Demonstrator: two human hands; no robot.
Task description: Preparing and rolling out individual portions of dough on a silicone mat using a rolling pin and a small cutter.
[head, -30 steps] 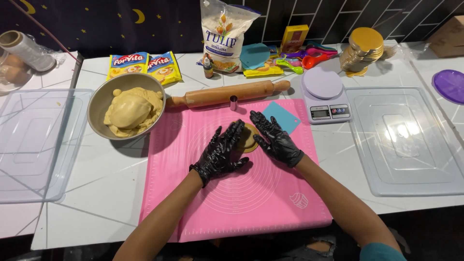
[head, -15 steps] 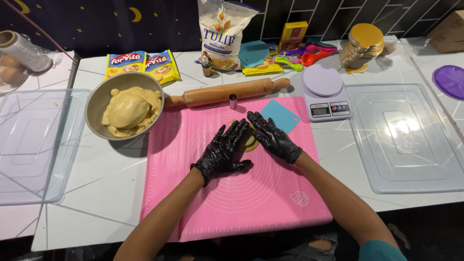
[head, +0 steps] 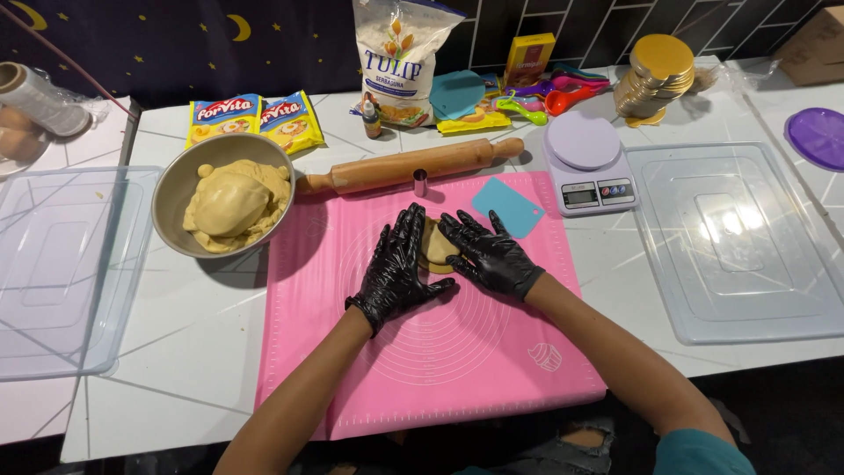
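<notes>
On the pink silicone mat (head: 422, 352), the left hand (head: 397, 268) and the right hand (head: 486, 255), both in black gloves, press from two sides on a small piece of dough (head: 435, 249); the fingers are spread flat, cupping it between the palms, not closed around it. The dough lies on the mat near its centre, a little toward 12 o'clock. The step in hand seems to be shaping this piece into a ball or a disc. I think the next move needs even, gentle pressure from both palms so the piece keeps a round form. At 1 o'clock lies a blue scraper (head: 508, 207), at 12 o'clock a wooden rolling pin (head: 413, 165), and at 10 o'clock a metal bowl (head: 171, 189) with more dough.
</notes>
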